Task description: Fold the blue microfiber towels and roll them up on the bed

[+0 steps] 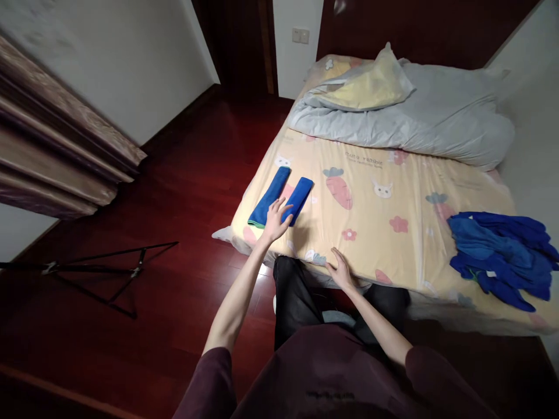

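My left hand (275, 224) spreads its fingers open over a narrow folded blue cloth strip (301, 195) and a green-edged folded blue cloth (268, 198), partly hiding them; whether it touches, I cannot tell. My right hand (340, 271), fingers loosely open, is at the near edge of the yellow carrot-and-rabbit-print bedsheet (371, 203). A crumpled heap of blue cloths (502, 256) lies far right; bulky pale-grey bedding (441, 110) fills the head end. Left, a black slim-legged tripod (100, 269) stands on the glossy dark-red wooden floor (192, 192).
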Demonstrator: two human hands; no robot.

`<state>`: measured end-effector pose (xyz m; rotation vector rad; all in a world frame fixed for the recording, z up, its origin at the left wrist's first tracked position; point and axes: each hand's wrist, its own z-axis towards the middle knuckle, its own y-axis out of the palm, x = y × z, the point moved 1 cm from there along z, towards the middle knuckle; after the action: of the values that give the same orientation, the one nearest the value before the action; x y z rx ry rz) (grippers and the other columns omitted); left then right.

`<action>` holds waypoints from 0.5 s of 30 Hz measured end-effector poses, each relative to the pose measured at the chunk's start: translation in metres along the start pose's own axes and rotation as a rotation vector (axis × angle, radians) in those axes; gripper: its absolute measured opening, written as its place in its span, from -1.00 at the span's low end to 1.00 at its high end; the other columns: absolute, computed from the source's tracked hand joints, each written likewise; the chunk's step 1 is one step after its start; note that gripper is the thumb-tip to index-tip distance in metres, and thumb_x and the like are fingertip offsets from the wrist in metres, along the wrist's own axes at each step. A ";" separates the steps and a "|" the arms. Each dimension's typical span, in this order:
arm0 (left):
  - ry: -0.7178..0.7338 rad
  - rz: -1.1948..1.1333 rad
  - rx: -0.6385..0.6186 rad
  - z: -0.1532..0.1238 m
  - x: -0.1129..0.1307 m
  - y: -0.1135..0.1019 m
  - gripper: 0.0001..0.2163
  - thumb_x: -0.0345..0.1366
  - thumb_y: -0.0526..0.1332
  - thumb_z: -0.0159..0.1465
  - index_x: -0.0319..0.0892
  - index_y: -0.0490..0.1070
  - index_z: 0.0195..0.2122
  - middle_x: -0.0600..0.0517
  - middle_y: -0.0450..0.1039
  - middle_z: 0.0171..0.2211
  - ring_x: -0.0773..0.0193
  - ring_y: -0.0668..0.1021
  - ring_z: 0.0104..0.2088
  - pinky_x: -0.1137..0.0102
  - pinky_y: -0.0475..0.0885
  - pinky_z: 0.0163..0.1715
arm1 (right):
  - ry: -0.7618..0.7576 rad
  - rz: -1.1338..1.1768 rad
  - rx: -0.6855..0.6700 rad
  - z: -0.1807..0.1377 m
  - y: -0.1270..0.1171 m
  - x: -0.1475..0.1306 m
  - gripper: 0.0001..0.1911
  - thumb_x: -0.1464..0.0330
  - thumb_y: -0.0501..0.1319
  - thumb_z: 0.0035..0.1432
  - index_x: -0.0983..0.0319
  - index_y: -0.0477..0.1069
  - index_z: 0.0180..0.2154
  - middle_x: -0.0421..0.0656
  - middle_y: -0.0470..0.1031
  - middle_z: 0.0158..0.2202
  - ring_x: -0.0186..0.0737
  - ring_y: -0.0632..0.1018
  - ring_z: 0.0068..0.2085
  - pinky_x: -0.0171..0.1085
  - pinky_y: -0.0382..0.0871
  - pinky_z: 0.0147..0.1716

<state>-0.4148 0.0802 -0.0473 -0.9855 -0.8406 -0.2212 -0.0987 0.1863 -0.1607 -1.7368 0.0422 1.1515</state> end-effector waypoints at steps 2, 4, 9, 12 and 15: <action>0.043 0.075 -0.119 0.009 0.003 0.021 -0.61 -0.13 0.16 0.40 -0.14 0.51 0.17 -0.17 0.19 0.42 -0.13 0.10 0.47 -0.10 0.02 0.45 | -0.001 -0.153 0.053 0.003 -0.029 0.023 -0.41 0.25 0.09 0.33 0.14 0.31 0.36 0.03 0.26 0.42 0.00 0.25 0.45 0.05 0.10 0.46; 0.057 0.130 -0.212 0.023 0.007 0.042 -0.59 -0.17 0.19 0.36 -0.14 0.50 0.19 -0.17 0.17 0.44 -0.17 0.08 0.48 -0.15 -0.02 0.45 | 0.034 -0.279 0.095 0.015 -0.054 0.045 -0.41 0.28 0.03 0.36 0.20 0.28 0.38 0.02 0.20 0.45 0.03 0.17 0.48 0.18 -0.03 0.47; 0.044 0.238 -0.316 0.065 0.010 0.094 -0.51 -0.29 0.22 0.27 -0.09 0.46 0.25 -0.15 0.12 0.47 -0.23 -0.02 0.51 -0.26 -0.21 0.43 | 0.092 -0.270 0.213 0.037 -0.072 0.083 -0.42 0.28 -0.03 0.41 0.21 0.26 0.38 0.03 0.11 0.49 -0.04 0.09 0.51 0.01 -0.28 0.51; 0.035 0.286 -0.386 0.094 0.006 0.121 -0.48 -0.33 0.16 0.28 -0.10 0.41 0.30 -0.14 0.09 0.48 -0.19 -0.09 0.53 -0.30 -0.30 0.42 | 0.064 -0.193 0.258 0.036 -0.067 0.092 -0.45 0.31 0.03 0.39 0.17 0.31 0.36 0.00 0.16 0.47 -0.05 0.13 0.50 -0.07 -0.29 0.51; 0.021 0.371 -0.398 0.122 -0.003 0.143 -0.42 -0.36 0.06 0.32 -0.20 0.26 0.40 -0.15 -0.02 0.52 -0.16 -0.16 0.53 -0.32 -0.37 0.40 | 0.063 -0.212 0.260 0.034 -0.064 0.097 -0.44 0.34 0.07 0.36 0.17 0.31 0.35 -0.06 0.20 0.45 -0.06 0.17 0.48 0.01 -0.19 0.52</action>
<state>-0.4064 0.2578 -0.1080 -1.4896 -0.5897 -0.0795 -0.0364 0.2876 -0.1852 -1.5070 0.0429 0.8946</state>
